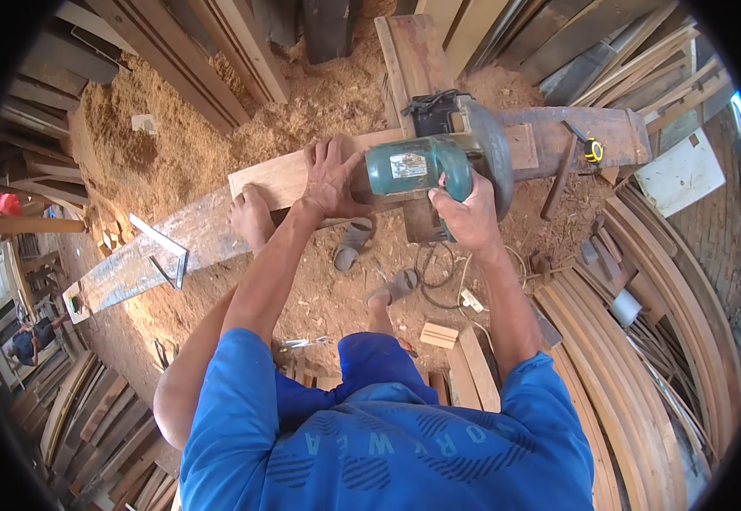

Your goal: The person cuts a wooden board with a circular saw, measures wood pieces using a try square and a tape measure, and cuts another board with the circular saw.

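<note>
My right hand (470,209) is wrapped round the handle of a green circular saw (409,166), which rests across a wooden board (275,177) on the long plank bench. To the left of the saw, my left hand (329,179) lies on the board with its fingers spread, pressing on it. Beside it, the toes or knuckles of a bare limb (251,217) touch the board's near edge; which of the two I cannot tell. The saw's blade and the cut line are hidden under its body.
A metal square (181,266) lies on the plank bench (123,271) at left. A yellow tape measure (592,151) sits at the bench's right end. Cables and a power socket (472,300) are on the sawdust-covered ground. Curved timbers (613,366) are stacked at right; a person (25,343) is far left.
</note>
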Tool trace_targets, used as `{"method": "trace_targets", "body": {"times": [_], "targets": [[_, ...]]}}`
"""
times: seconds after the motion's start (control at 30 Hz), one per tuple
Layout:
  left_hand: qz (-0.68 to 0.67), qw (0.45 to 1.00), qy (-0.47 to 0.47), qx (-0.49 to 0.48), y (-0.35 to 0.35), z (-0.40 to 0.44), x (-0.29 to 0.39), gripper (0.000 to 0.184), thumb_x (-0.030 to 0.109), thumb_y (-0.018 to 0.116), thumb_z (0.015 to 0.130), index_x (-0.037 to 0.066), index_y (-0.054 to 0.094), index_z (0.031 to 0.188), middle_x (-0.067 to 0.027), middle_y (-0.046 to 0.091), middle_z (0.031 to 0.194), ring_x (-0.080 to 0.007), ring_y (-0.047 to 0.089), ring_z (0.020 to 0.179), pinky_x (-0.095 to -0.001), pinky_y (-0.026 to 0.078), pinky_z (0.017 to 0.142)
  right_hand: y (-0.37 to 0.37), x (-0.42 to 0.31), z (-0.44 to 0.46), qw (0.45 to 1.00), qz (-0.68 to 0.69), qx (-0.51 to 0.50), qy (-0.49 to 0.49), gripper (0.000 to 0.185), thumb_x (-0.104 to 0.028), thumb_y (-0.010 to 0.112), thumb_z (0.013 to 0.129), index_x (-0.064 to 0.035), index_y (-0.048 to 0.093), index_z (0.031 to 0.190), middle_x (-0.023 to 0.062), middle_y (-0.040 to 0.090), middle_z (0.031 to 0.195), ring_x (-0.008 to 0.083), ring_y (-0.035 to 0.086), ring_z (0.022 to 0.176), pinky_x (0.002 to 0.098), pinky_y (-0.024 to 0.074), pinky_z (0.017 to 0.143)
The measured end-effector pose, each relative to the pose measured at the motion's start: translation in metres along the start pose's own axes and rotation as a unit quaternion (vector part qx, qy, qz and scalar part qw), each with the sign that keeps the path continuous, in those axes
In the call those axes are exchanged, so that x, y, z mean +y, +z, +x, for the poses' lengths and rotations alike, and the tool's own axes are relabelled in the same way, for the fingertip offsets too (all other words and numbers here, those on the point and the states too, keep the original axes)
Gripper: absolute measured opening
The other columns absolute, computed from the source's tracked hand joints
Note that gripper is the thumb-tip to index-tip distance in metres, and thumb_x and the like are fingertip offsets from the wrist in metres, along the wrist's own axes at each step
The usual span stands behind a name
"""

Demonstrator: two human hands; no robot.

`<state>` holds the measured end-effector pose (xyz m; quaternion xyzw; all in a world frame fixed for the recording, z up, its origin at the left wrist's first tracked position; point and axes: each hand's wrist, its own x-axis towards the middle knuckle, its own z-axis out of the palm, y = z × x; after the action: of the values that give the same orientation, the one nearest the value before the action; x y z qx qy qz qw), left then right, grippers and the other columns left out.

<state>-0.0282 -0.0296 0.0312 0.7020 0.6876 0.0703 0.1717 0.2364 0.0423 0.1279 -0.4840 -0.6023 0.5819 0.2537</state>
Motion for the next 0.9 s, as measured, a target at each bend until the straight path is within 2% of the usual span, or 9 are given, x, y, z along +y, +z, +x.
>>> {"method": "trace_targets", "body": {"times": [0.3, 0.37, 0.43, 0.7, 0.9], "targets": [[0.024, 0.999, -0.014, -0.034, -0.004, 0.001, 0.002, 0.109, 0.052, 0.097, 0.043, 0.019, 0.058, 0.139, -0.0258, 0.039, 0.149, -0.0466, 0.033, 0.14, -0.0631, 0.022, 0.117, 0.0, 0.005, 0.007, 1.0, 0.015, -0.007, 0.0, 0.017, -0.009, 0.072, 0.083, 0.0017, 0.062, 0.09, 0.0027, 0.06, 0.079, 0.0103, 0.053, 0.074, 0.0316, 0.0486, 0.068], [0.051, 0.998, 0.022, 0.023, 0.024, 0.0, -0.015, 0.109, 0.053, 0.097, 0.043, 0.018, 0.058, 0.138, -0.0255, 0.039, 0.148, -0.0466, 0.033, 0.14, -0.0632, 0.023, 0.117, 0.0, 0.004, 0.008, 1.0, 0.004, -0.007, -0.007, 0.017, -0.01, 0.072, 0.083, 0.0019, 0.062, 0.09, 0.0029, 0.061, 0.078, 0.0106, 0.053, 0.074, 0.0319, 0.0487, 0.068], [0.05, 0.997, 0.033, 0.042, 0.024, 0.001, -0.016, 0.11, 0.055, 0.097, 0.043, 0.018, 0.058, 0.138, -0.0255, 0.039, 0.147, -0.0468, 0.033, 0.14, -0.0635, 0.023, 0.117, 0.0, 0.002, 0.01, 1.0, -0.001, -0.006, -0.012, 0.018, -0.01, 0.072, 0.083, 0.002, 0.062, 0.09, 0.0031, 0.061, 0.078, 0.0108, 0.054, 0.074, 0.032, 0.0489, 0.068], [0.027, 1.0, -0.001, -0.013, 0.0, 0.0, 0.0, 0.114, 0.063, 0.095, 0.042, 0.017, 0.057, 0.139, -0.0267, 0.039, 0.145, -0.0474, 0.033, 0.139, -0.0652, 0.022, 0.115, 0.0, 0.005, 0.016, 1.0, 0.003, -0.003, -0.029, 0.018, -0.011, 0.073, 0.082, 0.0016, 0.062, 0.09, 0.0034, 0.061, 0.079, 0.0113, 0.054, 0.075, 0.0322, 0.0492, 0.069], [0.012, 1.0, 0.016, 0.024, 0.006, -0.001, -0.003, 0.111, 0.061, 0.096, 0.042, 0.016, 0.058, 0.136, -0.0258, 0.041, 0.142, -0.047, 0.034, 0.137, -0.0647, 0.023, 0.114, 0.001, 0.001, 0.021, 1.0, 0.001, -0.008, -0.016, 0.016, -0.009, 0.072, 0.082, 0.0012, 0.063, 0.092, 0.0032, 0.062, 0.081, 0.0114, 0.055, 0.076, 0.0323, 0.0494, 0.07]]}}
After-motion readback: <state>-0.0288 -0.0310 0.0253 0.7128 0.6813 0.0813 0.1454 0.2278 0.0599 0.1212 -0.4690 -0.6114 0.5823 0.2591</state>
